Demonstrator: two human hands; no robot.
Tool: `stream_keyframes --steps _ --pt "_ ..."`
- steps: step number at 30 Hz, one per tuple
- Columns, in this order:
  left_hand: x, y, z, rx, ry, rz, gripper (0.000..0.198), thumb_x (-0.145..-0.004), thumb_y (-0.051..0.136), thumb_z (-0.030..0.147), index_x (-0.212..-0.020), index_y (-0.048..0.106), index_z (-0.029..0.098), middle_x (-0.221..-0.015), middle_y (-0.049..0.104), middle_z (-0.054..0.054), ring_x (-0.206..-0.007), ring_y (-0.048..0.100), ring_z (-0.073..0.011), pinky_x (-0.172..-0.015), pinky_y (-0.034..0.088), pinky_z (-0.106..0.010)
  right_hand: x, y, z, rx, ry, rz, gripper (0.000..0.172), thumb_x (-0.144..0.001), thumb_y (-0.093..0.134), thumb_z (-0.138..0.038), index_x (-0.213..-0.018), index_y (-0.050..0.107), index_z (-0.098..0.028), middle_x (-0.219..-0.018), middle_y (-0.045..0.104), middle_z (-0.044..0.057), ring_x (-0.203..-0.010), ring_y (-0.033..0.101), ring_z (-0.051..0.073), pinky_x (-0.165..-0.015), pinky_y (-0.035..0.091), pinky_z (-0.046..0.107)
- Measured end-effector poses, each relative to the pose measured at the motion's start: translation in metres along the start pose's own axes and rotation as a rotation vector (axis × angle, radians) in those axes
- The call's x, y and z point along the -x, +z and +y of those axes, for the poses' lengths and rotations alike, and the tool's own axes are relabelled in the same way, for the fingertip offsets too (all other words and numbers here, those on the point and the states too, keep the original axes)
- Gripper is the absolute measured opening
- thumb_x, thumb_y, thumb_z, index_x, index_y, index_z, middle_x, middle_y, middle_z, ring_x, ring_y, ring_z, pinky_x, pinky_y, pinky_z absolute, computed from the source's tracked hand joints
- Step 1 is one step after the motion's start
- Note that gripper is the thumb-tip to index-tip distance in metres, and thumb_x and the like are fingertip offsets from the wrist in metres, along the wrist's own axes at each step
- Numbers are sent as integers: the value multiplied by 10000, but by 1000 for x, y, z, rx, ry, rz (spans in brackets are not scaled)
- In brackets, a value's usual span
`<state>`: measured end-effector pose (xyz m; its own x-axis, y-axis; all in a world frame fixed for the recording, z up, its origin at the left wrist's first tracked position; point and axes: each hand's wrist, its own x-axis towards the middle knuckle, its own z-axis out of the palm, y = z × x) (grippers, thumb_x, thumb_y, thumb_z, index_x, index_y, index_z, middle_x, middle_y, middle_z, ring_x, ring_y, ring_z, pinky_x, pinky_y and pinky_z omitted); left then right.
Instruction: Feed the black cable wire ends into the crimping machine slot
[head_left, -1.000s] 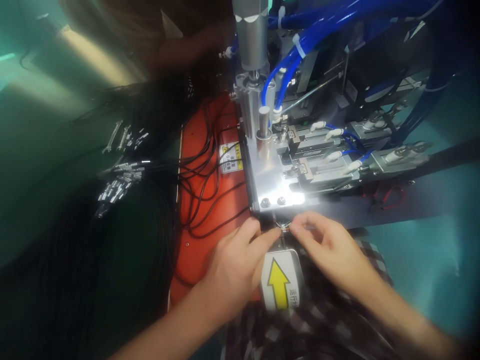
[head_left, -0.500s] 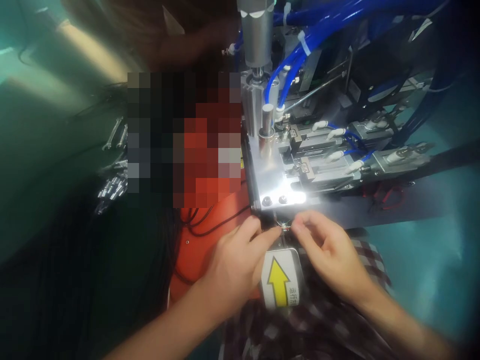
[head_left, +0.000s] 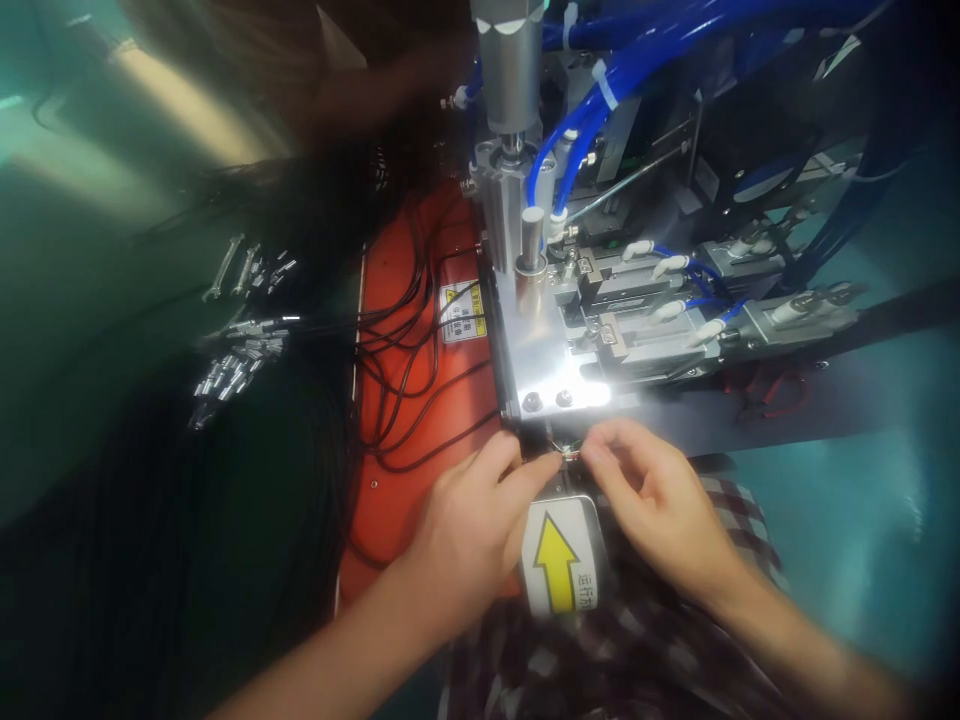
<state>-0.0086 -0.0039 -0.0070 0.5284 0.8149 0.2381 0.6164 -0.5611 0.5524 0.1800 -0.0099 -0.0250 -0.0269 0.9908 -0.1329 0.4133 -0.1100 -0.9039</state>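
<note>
Thin wires [head_left: 573,452], one reddish and one greenish, show between my hands just below the front edge of the bright metal plate [head_left: 551,370]. My right hand [head_left: 660,500] pinches their right end between thumb and fingertips. Reaching in from the left, my left hand [head_left: 476,510] is closed, with its index fingertip at the wires' left end; what its other fingers hold is hidden. Directly below the fingertips is a white label with a yellow arrow [head_left: 556,565].
Black cables [head_left: 405,390] run across the orange surface [head_left: 394,505] at left, ending in a bundle with shiny tips [head_left: 232,365]. Blue air tubes [head_left: 630,70] and metal cylinders [head_left: 660,340] fill the upper right. Red-handled pliers [head_left: 780,395] lie at right.
Both hands stay in nearly the same place, and slightly more of the wires shows between them. The blurred block over the orange surface is gone, showing cables and a warning label.
</note>
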Motion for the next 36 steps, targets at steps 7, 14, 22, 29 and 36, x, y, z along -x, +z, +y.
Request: stream_keyframes --steps 7,14,22,29,36 --pt "0 0 0 2 -1 3 296 -911 461 109 -1142 645 131 -788 511 -39 -680 522 -140 -565 449 -236 -1 0 -2 32 -10 -11 143 -911 481 -267 -817 558 -193 -780 603 31 -708 580 175 -616 448 286" --pt "-2 -1 2 -9 17 18 297 -914 440 102 -1113 659 109 -770 521 -46 -660 524 -141 -551 455 -234 0 -2 -8 279 -108 54 153 -901 464 -236 -783 548 -190 -716 572 10 -595 534 147 -520 382 269" --pt "-2 -4 3 -89 10 -69 315 -922 417 150 -1161 622 128 -813 528 -56 -690 547 -161 -565 481 -253 1 -1 -19 580 -186 100 166 -894 440 -228 -737 491 -211 -674 555 -4 -546 537 160 -520 359 285" --pt "-5 -7 6 -217 36 -141 340 -923 363 175 -1173 591 136 -819 534 -55 -666 543 -158 -542 479 -249 0 -3 -23 664 -166 78 164 -884 431 -241 -729 484 -219 -674 572 15 -517 540 168 -490 330 292" --pt "-4 -5 4 -134 32 -75 320 -938 376 173 -1160 604 141 -809 527 -46 -666 542 -147 -554 473 -235 -3 -6 -18 383 -41 -8 198 -901 447 -248 -713 497 -214 -663 568 7 -551 514 149 -508 378 270"
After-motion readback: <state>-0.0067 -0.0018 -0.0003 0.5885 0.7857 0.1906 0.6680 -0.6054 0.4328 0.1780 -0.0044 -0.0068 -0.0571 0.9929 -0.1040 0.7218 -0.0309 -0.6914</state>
